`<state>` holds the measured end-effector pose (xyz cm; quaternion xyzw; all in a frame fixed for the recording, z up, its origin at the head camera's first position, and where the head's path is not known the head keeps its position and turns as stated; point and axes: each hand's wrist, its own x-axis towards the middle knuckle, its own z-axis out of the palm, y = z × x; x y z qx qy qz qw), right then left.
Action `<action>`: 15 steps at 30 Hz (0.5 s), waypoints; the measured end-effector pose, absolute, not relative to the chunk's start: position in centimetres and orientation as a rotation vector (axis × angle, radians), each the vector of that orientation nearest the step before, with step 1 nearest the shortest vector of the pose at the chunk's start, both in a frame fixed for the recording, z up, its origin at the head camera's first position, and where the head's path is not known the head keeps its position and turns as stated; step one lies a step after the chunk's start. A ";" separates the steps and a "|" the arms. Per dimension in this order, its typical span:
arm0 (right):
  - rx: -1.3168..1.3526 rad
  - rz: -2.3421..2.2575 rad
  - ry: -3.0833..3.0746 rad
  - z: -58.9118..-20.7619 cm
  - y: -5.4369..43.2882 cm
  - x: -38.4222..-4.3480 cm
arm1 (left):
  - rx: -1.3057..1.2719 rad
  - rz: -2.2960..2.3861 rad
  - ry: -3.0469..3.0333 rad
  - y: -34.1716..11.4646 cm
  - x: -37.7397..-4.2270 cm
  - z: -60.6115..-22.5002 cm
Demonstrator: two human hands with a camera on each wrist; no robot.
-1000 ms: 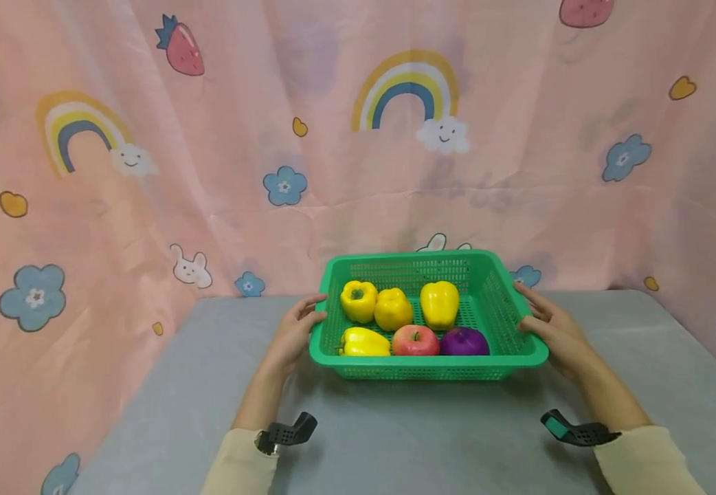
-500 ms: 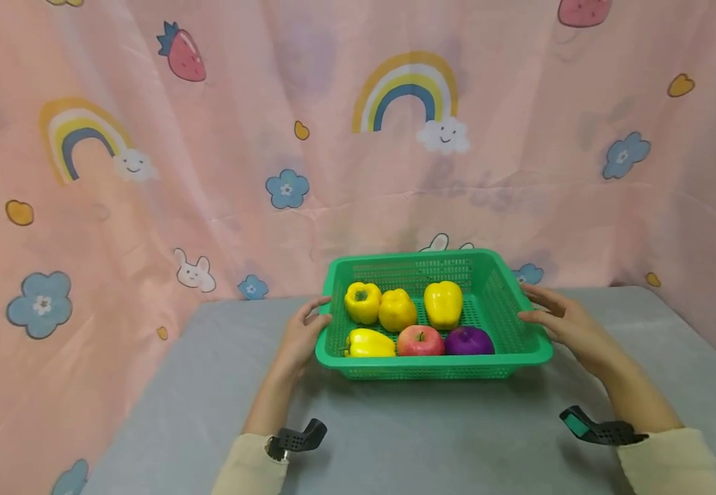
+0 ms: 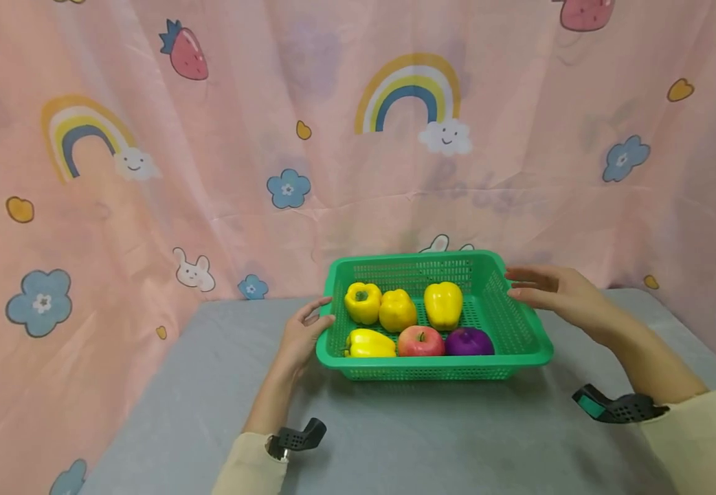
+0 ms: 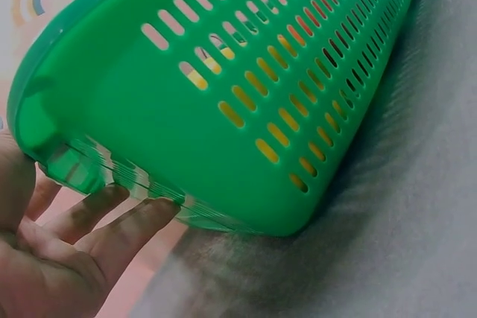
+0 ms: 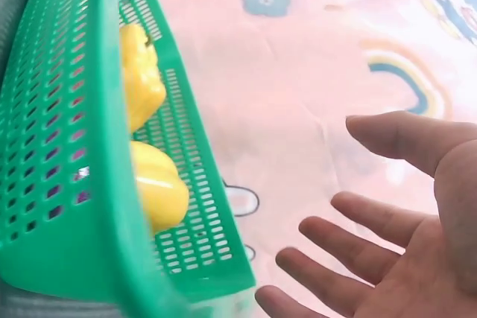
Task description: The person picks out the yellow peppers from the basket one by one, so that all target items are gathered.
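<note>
A green plastic basket [image 3: 432, 368] with slotted sides stands on the grey tabletop. Inside it lie several yellow bell peppers [image 3: 443, 306], a red apple [image 3: 421, 342] and a round, glossy purple vegetable [image 3: 469, 342]. My left hand [image 3: 299, 337] holds the basket's left rim; the left wrist view shows its fingers [image 4: 123, 232] under the rim, against the outer wall. My right hand [image 3: 565, 295] hovers at the right rim with fingers extended and nothing in its grasp. In the right wrist view its spread fingers [image 5: 339, 247] stand apart from the basket.
A pink curtain [image 3: 240, 227] printed with rainbows, flowers and strawberries hangs right behind the table. The grey tabletop [image 3: 420, 440] extends in front of the basket and to both sides. A black wrist-worn device [image 3: 620, 405] sits on each wrist.
My right hand has let go of the basket's right rim and risen up and to the right. The left hand stays at its rim. The basket has shifted slightly right in view.
</note>
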<state>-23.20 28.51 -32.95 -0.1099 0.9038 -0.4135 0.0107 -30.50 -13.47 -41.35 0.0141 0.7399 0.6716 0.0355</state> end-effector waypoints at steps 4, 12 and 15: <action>-0.397 -1.254 2.780 -31.5 27.6 -24.7 | 0.030 2.071 2.280 -13.5 -30.4 -41.3; -0.400 -1.218 2.659 -30.4 26.4 -28.2 | 0.040 2.075 2.267 -13.5 -30.3 -41.1; -0.393 -1.217 2.597 -30.4 25.8 -29.3 | 0.037 2.074 2.264 -13.3 -30.4 -41.2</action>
